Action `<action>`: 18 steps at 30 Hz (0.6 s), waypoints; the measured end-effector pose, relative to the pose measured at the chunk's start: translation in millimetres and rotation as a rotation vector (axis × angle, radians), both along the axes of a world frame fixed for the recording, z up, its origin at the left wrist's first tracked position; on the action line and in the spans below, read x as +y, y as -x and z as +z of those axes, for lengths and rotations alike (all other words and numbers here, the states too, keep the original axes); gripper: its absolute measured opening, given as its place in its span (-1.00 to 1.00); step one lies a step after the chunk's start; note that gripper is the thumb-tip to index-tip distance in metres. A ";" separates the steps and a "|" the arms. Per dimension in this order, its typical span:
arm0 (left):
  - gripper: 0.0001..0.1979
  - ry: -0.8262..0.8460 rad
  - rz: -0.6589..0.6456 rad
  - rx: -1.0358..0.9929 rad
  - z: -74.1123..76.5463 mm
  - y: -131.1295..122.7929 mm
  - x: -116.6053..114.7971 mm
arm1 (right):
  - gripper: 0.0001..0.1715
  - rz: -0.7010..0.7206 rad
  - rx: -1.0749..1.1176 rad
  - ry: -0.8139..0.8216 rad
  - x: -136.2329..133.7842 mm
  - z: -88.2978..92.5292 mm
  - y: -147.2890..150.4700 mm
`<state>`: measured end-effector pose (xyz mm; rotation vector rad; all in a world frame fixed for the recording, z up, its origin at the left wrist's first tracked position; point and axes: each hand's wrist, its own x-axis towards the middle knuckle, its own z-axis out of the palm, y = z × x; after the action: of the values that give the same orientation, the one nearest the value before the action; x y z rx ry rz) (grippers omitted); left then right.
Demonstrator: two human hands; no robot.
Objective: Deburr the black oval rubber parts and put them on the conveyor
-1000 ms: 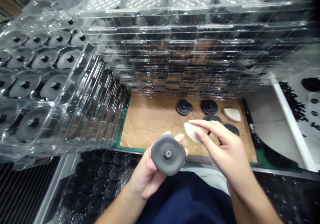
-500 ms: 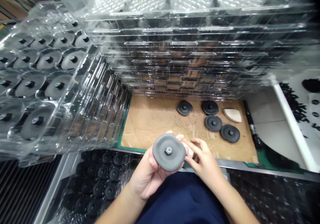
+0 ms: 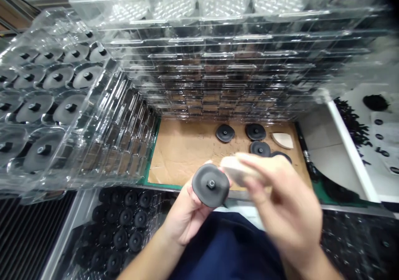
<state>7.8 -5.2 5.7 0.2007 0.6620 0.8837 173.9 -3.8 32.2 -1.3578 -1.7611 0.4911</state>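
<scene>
My left hand (image 3: 185, 219) is closed around the rim of a dark grey rounded disc (image 3: 201, 188), its face with a central hex-ended stub turned up toward me. In my right hand (image 3: 289, 203), blurred by motion, is a pale block-like pad (image 3: 235, 169), pinched between thumb and fingers. The pad is at the right edge of the disc; whether they touch I cannot tell. Beyond the hands, several similar black discs (image 3: 225, 133) lie on a cardboard sheet (image 3: 177, 147). A second pale, wedge-shaped pad (image 3: 283, 140) lies at their right.
A tall stack of clear plastic trays (image 3: 215, 68) walls off the back. Another tray stack (image 3: 93, 142) at left carries discs in its pockets. Below left sits a tray of black discs (image 3: 126, 217). A white-edged bin (image 3: 352, 147) stands at right.
My right hand has risen and come closer to the camera, now showing the pale pad clearly in its grip. The left hand still holds the disc, slightly tilted. The view has shifted slightly.
</scene>
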 end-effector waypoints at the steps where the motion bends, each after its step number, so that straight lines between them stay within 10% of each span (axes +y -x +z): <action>1: -0.53 0.004 0.005 0.043 -1.5 0.1 -1.1 | -0.68 0.084 -0.008 -0.069 0.6 9.1 4.8; 6: -0.40 0.034 0.052 0.170 -9.6 5.4 -2.2 | -0.68 0.151 -0.173 0.079 1.1 18.5 12.6; 11: -0.45 -0.002 0.052 0.165 -8.9 4.6 5.3 | -0.66 0.144 0.136 0.069 7.5 6.8 12.4; 18: -0.32 0.042 0.101 0.178 -8.2 9.7 7.6 | -0.74 -0.106 0.182 0.534 -8.0 -80.1 -15.5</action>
<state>-1.9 2.4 -2.5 0.2115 0.8618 0.9550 189.4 -11.8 -47.9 -1.6950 -1.4531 1.0439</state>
